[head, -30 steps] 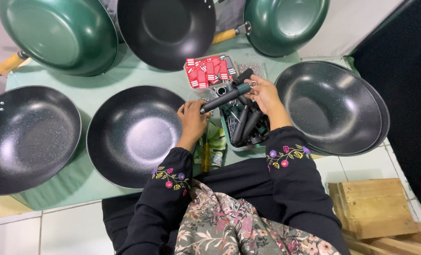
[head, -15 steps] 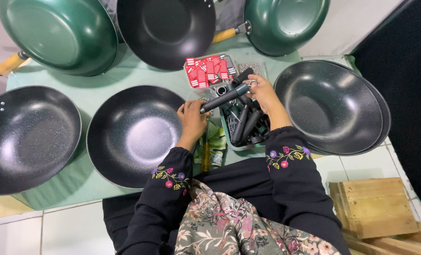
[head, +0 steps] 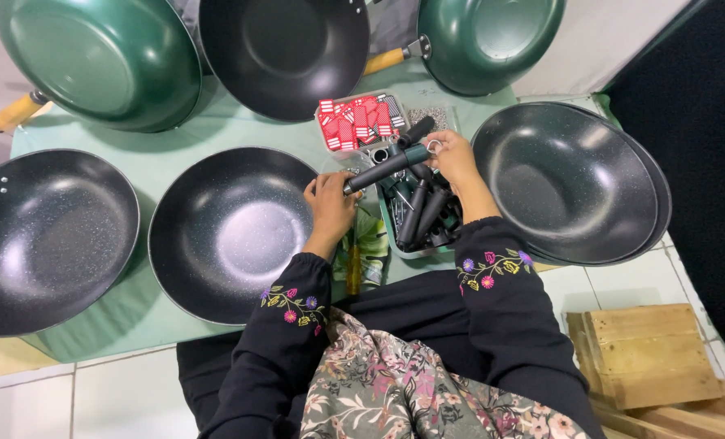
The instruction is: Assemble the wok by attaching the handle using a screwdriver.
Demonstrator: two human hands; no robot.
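- The left hand (head: 330, 203) is clamped round the near end of a black pan handle (head: 387, 167), fingers curled tight against the rim of the dark wok (head: 228, 232) just beside that grip, on the person's left.
- The right hand (head: 453, 156) pinches the handle's far end, thumb and fingers pressed together there. A small metal ring (head: 434, 147) shows at those fingertips; I cannot tell if it is part of the handle or a loose piece.
- So the handle sits bridged between the two grips, slanting up and away from the left one, its lower end touching or nearly touching the wok's edge.
- Just below the grip, nearer the body, a tray of spare handles (head: 423, 213) lies in reach. Just beyond it sits a box of red packets (head: 358, 122), with a little dish of what look like screws (head: 429, 116) alongside.
- By my reading, this is the fitting step: handle being lined up to the pan's bracket, not yet fastened.
- The next move seems to call for steadying with the left while the right seats the far end square and brings in a fastener. A yellow-handled tool (head: 352, 264), likely a screwdriver, lies just under the left wrist.
- Beyond the right grip, stacked dark woks (head: 570, 183) sit without handles. Far past both hands are two green woks (head: 94, 61) with wooden handles, looking finished.
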